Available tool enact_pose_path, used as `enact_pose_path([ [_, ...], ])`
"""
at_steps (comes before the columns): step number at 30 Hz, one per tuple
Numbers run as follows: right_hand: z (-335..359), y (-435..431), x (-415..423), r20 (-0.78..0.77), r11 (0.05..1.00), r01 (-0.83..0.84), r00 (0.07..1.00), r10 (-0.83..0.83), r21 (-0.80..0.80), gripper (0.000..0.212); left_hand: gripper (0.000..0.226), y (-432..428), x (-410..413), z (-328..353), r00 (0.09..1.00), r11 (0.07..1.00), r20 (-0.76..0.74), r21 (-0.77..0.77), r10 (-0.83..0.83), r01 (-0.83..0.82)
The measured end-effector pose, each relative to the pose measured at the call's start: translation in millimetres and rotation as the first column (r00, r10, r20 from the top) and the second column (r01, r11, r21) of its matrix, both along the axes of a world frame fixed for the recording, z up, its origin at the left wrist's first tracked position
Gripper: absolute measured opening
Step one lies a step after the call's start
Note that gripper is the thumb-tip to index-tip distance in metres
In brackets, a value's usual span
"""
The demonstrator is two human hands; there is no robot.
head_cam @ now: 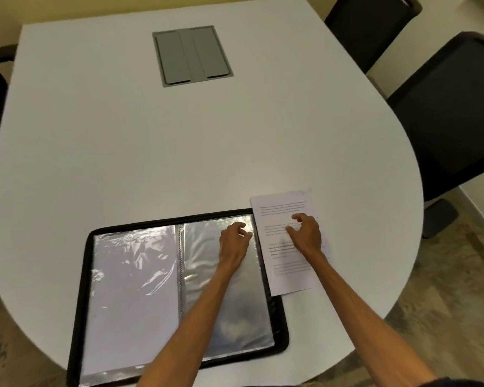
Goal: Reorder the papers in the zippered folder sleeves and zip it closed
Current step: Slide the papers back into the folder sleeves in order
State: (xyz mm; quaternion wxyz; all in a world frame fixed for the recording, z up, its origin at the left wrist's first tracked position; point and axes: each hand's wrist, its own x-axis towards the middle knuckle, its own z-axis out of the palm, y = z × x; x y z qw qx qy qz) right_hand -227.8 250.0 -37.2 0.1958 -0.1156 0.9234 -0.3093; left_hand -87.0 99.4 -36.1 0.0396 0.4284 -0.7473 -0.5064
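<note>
A black zippered folder (80, 289) lies open at the table's near edge. Its left clear sleeve (132, 289) holds a white sheet. The right sleeve (207, 247) looks shiny and dark, with no sheet visible in it. A stack of printed papers (288, 275) lies just right of the folder, overlapping its right border. My left hand (234, 241) rests on the upper right part of the right sleeve with fingers loosely curled, and no pinch is visible. My right hand (305, 233) lies on the printed papers with fingers spread and fingertips touching the top sheet.
The white table (179, 149) has a rounded right edge and a grey cable hatch (192, 55) at its far middle. Dark chairs (453, 107) stand at the right and far right, and another shows at the left edge.
</note>
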Motion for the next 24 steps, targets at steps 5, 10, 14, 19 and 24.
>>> enact_pose_path([
  [5,0.1,22.7,-21.9,0.077,0.948,0.072,0.992,-0.100,0.311,0.083,0.039,24.2,-27.6,-10.4,0.990,0.994,0.095,-0.020,-0.105,0.107],
  [10,-7.0,30.8,-29.7,0.112,0.901,0.036,0.989,-0.094,0.432,0.090,0.038,38.4,-43.3,-18.4,0.988,0.995,0.119,0.028,-0.098,0.096],
  [14,-13.6,31.7,-33.4,0.116,0.933,0.094,0.983,-0.142,0.348,0.069,0.025,37.5,-42.2,-27.3,0.994,0.999,0.114,0.050,-0.002,-0.004],
  [19,-3.1,29.7,-42.9,0.213,0.968,0.152,0.958,-0.194,0.199,0.034,0.009,16.7,-36.3,-26.1,0.992,0.979,0.071,0.169,0.105,-0.115],
  [24,14.5,17.9,-53.3,0.271,0.972,0.235,0.934,-0.234,0.027,0.014,0.010,-5.4,-32.0,-13.3,0.985,0.955,-0.075,0.266,0.155,-0.130],
])
